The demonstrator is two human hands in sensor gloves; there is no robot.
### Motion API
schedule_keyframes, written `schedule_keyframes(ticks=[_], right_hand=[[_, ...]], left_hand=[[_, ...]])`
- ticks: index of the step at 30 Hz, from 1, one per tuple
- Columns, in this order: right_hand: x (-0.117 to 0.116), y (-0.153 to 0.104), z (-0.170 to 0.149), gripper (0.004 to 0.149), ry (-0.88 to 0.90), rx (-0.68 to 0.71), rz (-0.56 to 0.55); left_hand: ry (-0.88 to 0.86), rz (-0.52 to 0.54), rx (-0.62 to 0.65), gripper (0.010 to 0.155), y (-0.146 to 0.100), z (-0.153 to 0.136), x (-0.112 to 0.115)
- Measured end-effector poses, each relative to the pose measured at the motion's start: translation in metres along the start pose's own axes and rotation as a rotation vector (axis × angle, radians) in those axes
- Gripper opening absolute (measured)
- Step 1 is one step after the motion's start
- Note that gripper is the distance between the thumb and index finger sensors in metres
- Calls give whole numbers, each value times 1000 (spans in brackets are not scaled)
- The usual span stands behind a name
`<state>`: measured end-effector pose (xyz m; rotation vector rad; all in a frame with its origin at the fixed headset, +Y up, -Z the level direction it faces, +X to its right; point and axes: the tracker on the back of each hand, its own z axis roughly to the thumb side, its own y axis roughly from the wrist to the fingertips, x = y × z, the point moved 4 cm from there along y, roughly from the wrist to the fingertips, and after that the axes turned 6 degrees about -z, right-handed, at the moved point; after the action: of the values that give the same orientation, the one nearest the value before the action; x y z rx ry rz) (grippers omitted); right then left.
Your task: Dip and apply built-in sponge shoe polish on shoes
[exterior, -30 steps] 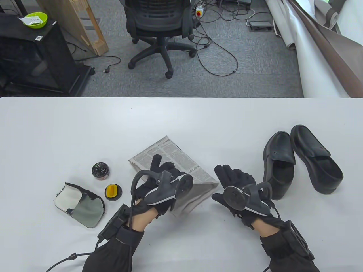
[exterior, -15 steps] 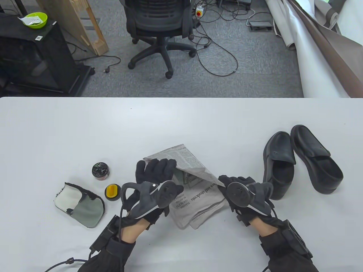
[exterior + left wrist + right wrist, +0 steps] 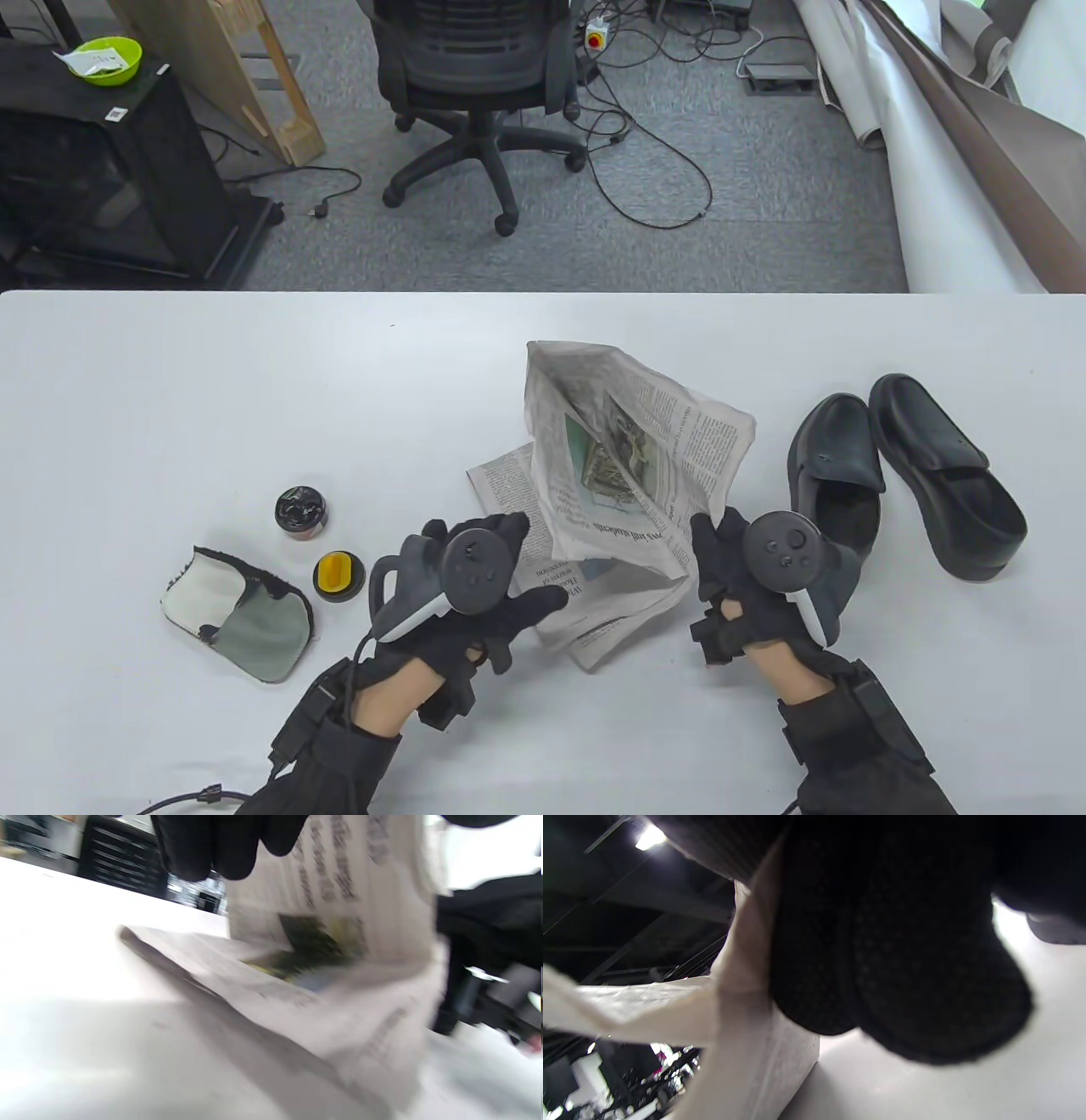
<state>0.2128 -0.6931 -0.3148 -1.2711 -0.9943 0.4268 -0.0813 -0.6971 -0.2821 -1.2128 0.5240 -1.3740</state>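
A newspaper (image 3: 632,475) lies partly unfolded at the table's middle, with one sheet lifted upright. My left hand (image 3: 534,564) holds its lower left part; the wrist view shows my fingers (image 3: 220,844) above the blurred newspaper (image 3: 322,955). My right hand (image 3: 708,560) grips the lifted sheet's right edge; in the right wrist view my fingers (image 3: 903,984) pinch the newspaper (image 3: 746,1027). Two black shoes (image 3: 836,484) (image 3: 950,475) lie at the right. An open polish tin (image 3: 300,511) and its yellow sponge lid (image 3: 338,576) sit at the left.
A grey and white cloth (image 3: 242,615) lies left of the sponge lid. The table's far edge (image 3: 543,293) runs across the view, with an office chair (image 3: 475,76) and cables on the floor behind it.
Both hands took hold of the folded newspaper and opened it. The right hand lifted a sheet up and to the right. Both hands turned so the trackers face up.
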Motion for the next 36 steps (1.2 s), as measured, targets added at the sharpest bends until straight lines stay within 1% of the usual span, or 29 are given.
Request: schedule_keyframes(ticks=[1,2,4,5,6,8,9,11,13,14,16,17,18,19,22,24,27,31,34,36], right_hand=[[1,0,-2,47,28,-16,1],[1,0,-4,47,63,-40,5],[1,0,-7,48,101,-73,19],[2,0,-8,47,109,-83,15],[3,0,-10,48,120,-94,8],[4,0,-14,48,140,-121,9],[3,1,-14,48,149,-123,17],[1,0,-19,48,189,-157,39],[0,0,-21,48,214,-181,57],[0,0,-22,48,224,-189,59],[-2,-1,-24,48,246,-207,66],[-2,-1,-24,48,252,-208,67],[-3,-2,-23,48,257,-211,80],[-4,-3,-23,48,261,-213,86],[-5,-5,-19,48,253,-201,98],[-5,-6,-14,50,180,-162,127],[-3,-7,-11,57,133,-120,136],[6,-8,-15,69,132,-141,64],[13,-6,-24,74,126,-182,29],[21,-3,-30,72,100,-196,-16]], left_hand=[[0,5,26,98,1,6,4],[26,-9,24,98,3,10,9],[136,-38,25,97,5,15,16],[195,-62,40,99,6,17,20],[249,-94,38,100,7,17,24],[299,-116,12,103,9,14,28],[311,-106,3,102,10,13,28],[353,-22,-25,92,11,10,23],[363,26,-33,74,11,7,17],[354,43,-47,68,10,4,15],[302,149,-58,55,8,-2,6],[287,167,-63,50,8,-4,5],[279,212,-59,44,6,-5,1],[275,247,-61,41,6,-7,-1],[256,298,-86,40,2,-12,-9],[232,360,-124,40,-2,-17,-17],[186,445,-163,40,-9,-26,-29],[112,556,-200,40,-21,-41,-49],[94,595,-220,40,-28,-52,-62],[74,603,-226,40,-31,-59,-68]])
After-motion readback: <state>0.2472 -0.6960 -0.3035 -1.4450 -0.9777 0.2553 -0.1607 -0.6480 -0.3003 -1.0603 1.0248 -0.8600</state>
